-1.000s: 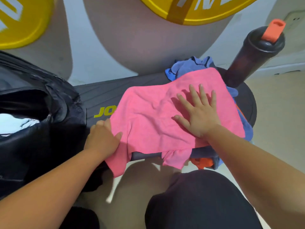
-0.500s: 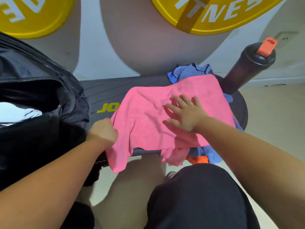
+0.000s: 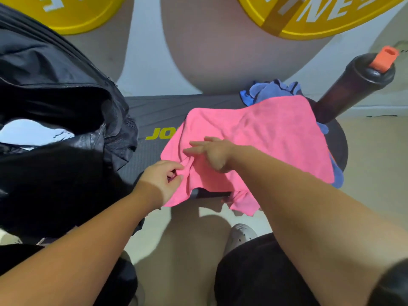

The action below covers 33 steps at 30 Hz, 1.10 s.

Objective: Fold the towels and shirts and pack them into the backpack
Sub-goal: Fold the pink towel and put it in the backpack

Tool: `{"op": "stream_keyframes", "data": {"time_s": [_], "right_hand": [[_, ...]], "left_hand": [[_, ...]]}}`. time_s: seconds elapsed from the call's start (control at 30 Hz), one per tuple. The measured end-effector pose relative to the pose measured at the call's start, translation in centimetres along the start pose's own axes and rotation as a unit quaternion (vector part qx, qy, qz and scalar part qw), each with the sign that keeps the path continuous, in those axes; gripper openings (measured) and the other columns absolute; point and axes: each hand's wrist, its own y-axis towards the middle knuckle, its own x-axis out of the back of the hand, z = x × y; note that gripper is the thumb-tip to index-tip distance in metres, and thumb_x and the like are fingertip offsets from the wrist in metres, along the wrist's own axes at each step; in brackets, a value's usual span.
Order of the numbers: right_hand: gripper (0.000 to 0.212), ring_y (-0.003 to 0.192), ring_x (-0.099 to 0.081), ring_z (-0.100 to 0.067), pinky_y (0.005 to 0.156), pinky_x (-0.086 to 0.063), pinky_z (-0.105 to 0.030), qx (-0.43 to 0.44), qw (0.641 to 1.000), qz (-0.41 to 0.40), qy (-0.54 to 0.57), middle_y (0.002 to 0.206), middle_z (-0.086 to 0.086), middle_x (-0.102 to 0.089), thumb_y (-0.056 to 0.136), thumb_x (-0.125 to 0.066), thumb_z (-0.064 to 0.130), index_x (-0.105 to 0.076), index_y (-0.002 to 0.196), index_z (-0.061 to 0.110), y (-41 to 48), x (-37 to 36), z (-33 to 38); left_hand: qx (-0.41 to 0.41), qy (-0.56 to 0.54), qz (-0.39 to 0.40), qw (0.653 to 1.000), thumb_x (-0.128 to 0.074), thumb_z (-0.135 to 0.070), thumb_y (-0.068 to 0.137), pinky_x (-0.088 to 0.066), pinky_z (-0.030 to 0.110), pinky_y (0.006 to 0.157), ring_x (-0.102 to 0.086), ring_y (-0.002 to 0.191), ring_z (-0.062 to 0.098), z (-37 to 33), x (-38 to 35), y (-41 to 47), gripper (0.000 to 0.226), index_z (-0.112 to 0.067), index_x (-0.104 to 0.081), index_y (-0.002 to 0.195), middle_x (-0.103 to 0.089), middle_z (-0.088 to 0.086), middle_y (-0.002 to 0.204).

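Note:
A pink towel (image 3: 265, 133) lies spread over a dark bench (image 3: 176, 109), its near edge hanging off the front. My left hand (image 3: 163, 180) pinches the towel's near left edge, bunching the cloth. My right hand (image 3: 212, 151) lies on the towel just beyond it, fingers straight and pointing left. Blue cloth (image 3: 271, 89) shows behind and under the pink towel on the right. The black backpack (image 3: 55, 102) stands open at the left, with something white (image 3: 33, 133) inside.
A dark shaker bottle (image 3: 353, 85) with an orange cap stands at the bench's right end. Yellow weight plates (image 3: 309, 21) lean on the wall behind. My knees and a light shoe (image 3: 240, 235) are below the bench's front edge.
My right hand has slid leftward across the towel toward my left hand. My left hand now pinches and bunches the towel's edge. The camera has come closer.

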Motion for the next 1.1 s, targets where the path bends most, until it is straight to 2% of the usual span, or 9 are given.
{"op": "stream_keyframes", "data": {"time_s": [0.1, 0.2, 0.3, 0.4, 0.53, 0.77, 0.87, 1.03, 1.1], "right_hand": [[0.077, 0.138, -0.031, -0.031, 0.11, -0.031, -0.052, -0.017, 0.997, -0.019, -0.07, 0.158, 0.011, -0.029, 0.086, -0.049, 0.002, -0.037, 0.146, 0.049, 0.1, 0.0, -0.3], [0.042, 0.123, -0.041, -0.033, 0.097, -0.038, -0.046, -0.033, 0.983, -0.12, -0.133, 0.136, -0.005, -0.047, 0.097, -0.042, 0.02, -0.053, 0.136, 0.033, 0.3, 0.7, 0.4], [0.045, 0.122, -0.04, -0.032, 0.095, -0.037, -0.044, 0.009, 0.973, -0.204, -0.113, 0.136, -0.005, -0.046, 0.095, -0.045, 0.024, -0.051, 0.139, 0.03, 1.5, 1.0, 1.9], [0.061, 0.132, -0.033, -0.03, 0.102, -0.033, -0.046, 0.074, 0.984, -0.123, -0.109, 0.151, 0.005, -0.037, 0.089, -0.051, 0.022, -0.041, 0.144, 0.046, 3.1, 0.7, 4.3], [0.06, 0.138, -0.029, -0.032, 0.111, -0.024, -0.052, 0.048, 0.986, -0.018, -0.161, 0.155, 0.005, -0.031, 0.094, -0.049, 0.024, -0.038, 0.143, 0.056, 4.0, -0.5, 6.1], [0.067, 0.141, -0.027, -0.03, 0.113, -0.024, -0.053, 0.042, 0.986, 0.012, -0.158, 0.16, 0.006, -0.022, 0.092, -0.047, 0.019, -0.029, 0.153, 0.04, 3.7, -0.8, 6.2], [0.069, 0.144, -0.025, -0.027, 0.112, -0.023, -0.052, 0.03, 0.99, 0.017, -0.14, 0.163, 0.012, -0.016, 0.091, -0.048, 0.018, -0.027, 0.156, 0.027, 3.5, -1.0, 5.7], [0.058, 0.132, -0.045, -0.027, 0.111, -0.036, -0.048, 0.022, 0.991, -0.082, 0.101, 0.153, -0.004, -0.041, 0.092, -0.044, 0.017, -0.043, 0.149, 0.019, 4.2, -0.7, 5.3], [0.04, 0.104, -0.057, -0.018, 0.099, -0.049, -0.037, 0.027, 0.936, -0.166, 0.309, 0.137, -0.01, -0.059, 0.097, -0.042, 0.006, -0.058, 0.133, 0.003, 3.8, 0.9, 5.5]], "left_hand": [[0.04, -0.014, -0.054, 0.998, -0.078, -0.021, 0.081, -0.051, 0.028, 0.07, -0.056, 0.068, 0.009, 1.7, 0.5, -1.0, 0.024, -0.034, -0.066, 0.097, -0.06, -0.006, 0.084], [0.065, 0.038, -0.05, 0.996, -0.081, -0.03, 0.077, -0.047, 0.029, 0.068, -0.056, 0.07, 0.016, 2.7, 0.8, -1.4, 0.02, -0.028, -0.064, 0.087, -0.058, -0.006, 0.076], [0.034, 0.056, -0.028, 0.997, -0.079, -0.013, 0.075, -0.049, 0.029, 0.071, -0.058, 0.07, 0.015, 3.0, 0.4, -2.0, 0.01, -0.019, -0.073, 0.079, -0.059, -0.006, 0.078], [-0.012, 0.057, -0.027, 0.998, -0.076, 0.001, 0.07, -0.048, 0.025, 0.069, -0.057, 0.067, 0.016, 3.3, 0.4, -2.7, 0.016, -0.012, -0.075, 0.08, -0.061, 0.0, 0.079], [-0.021, 0.069, -0.027, 0.997, -0.078, -0.003, 0.071, -0.05, 0.03, 0.07, -0.059, 0.069, 0.02, 3.7, 0.6, -2.8, 0.015, -0.013, -0.074, 0.082, -0.06, 0.0, 0.081], [-0.009, 0.083, -0.022, 0.996, -0.066, -0.026, 0.073, -0.052, 0.037, 0.071, -0.06, 0.073, 0.025, 3.3, 0.4, -2.7, 0.015, -0.016, -0.073, 0.081, -0.059, -0.001, 0.078], [-0.002, 0.082, -0.003, 0.997, -0.067, -0.019, 0.077, -0.053, 0.038, 0.073, -0.061, 0.077, 0.026, 3.3, 0.4, -2.6, 0.011, -0.016, -0.074, 0.084, -0.058, -0.002, 0.081], [0.015, 0.067, -0.019, 0.997, -0.067, -0.005, 0.079, -0.047, 0.034, 0.072, -0.054, 0.074, 0.021, 2.2, 1.4, -1.8, 0.014, -0.018, -0.071, 0.083, -0.05, -0.011, 0.073], [0.031, 0.074, -0.005, 0.997, -0.065, -0.008, 0.078, -0.047, 0.034, 0.071, -0.055, 0.075, 0.022, 1.2, 2.5, -1.0, 0.015, -0.022, -0.067, 0.082, -0.054, -0.01, 0.07]]}}
